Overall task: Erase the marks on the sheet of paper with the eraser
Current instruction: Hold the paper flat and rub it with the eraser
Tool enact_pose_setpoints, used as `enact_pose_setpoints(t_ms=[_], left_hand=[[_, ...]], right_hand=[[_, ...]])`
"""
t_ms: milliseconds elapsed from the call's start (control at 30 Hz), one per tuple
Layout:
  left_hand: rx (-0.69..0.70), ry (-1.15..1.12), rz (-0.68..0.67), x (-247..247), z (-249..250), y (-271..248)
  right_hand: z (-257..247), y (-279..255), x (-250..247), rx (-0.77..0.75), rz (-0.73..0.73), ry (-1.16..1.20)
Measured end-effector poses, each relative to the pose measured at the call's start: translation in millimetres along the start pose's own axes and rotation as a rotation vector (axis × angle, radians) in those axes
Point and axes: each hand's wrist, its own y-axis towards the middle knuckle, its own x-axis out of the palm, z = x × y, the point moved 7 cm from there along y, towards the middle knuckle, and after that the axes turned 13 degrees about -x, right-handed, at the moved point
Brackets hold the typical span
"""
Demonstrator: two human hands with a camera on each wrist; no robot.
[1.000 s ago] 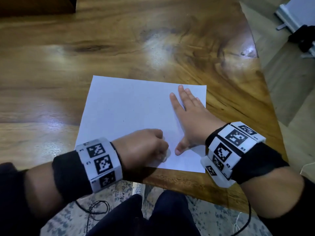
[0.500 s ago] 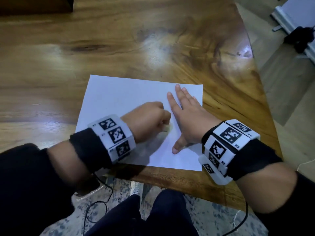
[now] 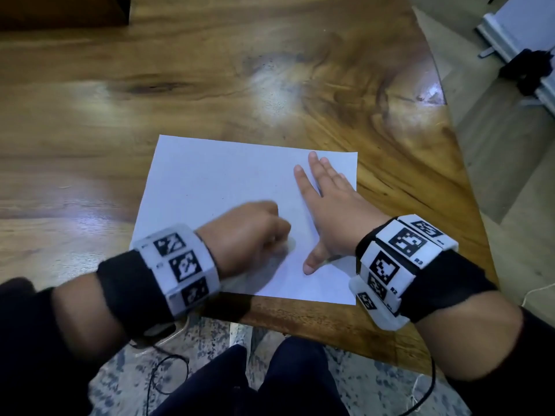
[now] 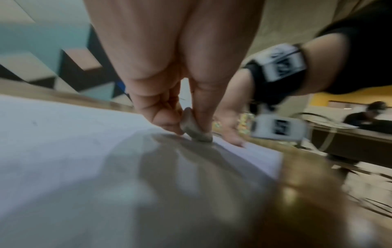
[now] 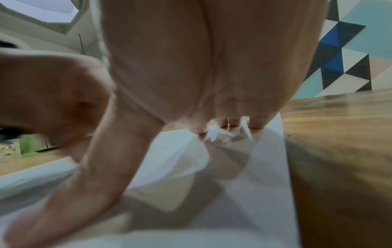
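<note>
Pinching the eraser (image 4: 196, 129) between thumb and curled fingers (image 4: 167, 115), the left hand (image 3: 249, 235) presses it onto the sheet of paper (image 3: 216, 181) on the wooden surface (image 3: 150, 85). Just beside it, the right hand (image 3: 330, 217) lies flat with straight fingers (image 3: 318, 172) on the sheet.

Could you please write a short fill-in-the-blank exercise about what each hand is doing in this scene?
1. The left hand pinches the ____.
2. The right hand lies flat on the ____.
3. The eraser touches the sheet of paper near the right hand's ____.
4. The paper lies on a ____ table.

Missing words: eraser; paper; thumb; wooden
</note>
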Motion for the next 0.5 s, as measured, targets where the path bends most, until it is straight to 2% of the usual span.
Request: enact_pose_setpoints(t_ms=[67, 133, 267, 433, 467, 500], left_hand=[[0.024, -0.015, -0.060, 14.2, 3.9, -15.2], [0.061, 0.062, -0.131, 18.0, 7.5, -10.7], [0.002, 0.010, 0.024, -8.1, 3.7, 19.2], [0.031, 0.052, -0.160, 20.1, 23.1, -7.7], [0.022, 0.068, -0.184, 20.4, 22.1, -7.0], [-0.002, 0.057, -0.154, 14.4, 18.4, -0.5]], right_hand=[[0.0, -0.2, -0.5, 0.002, -0.003, 0.001], [-0.7, -0.3, -0.5, 0.005, -0.006, 0.007], [-0.9, 0.5, -0.4, 0.005, -0.002, 0.005], [-1.1, -0.6, -1.0, 0.005, 0.006, 0.032], [-1.3, -0.9, -1.3, 0.006, 0.006, 0.034], [-1.5, -1.1, -1.6, 0.007, 0.006, 0.036]])
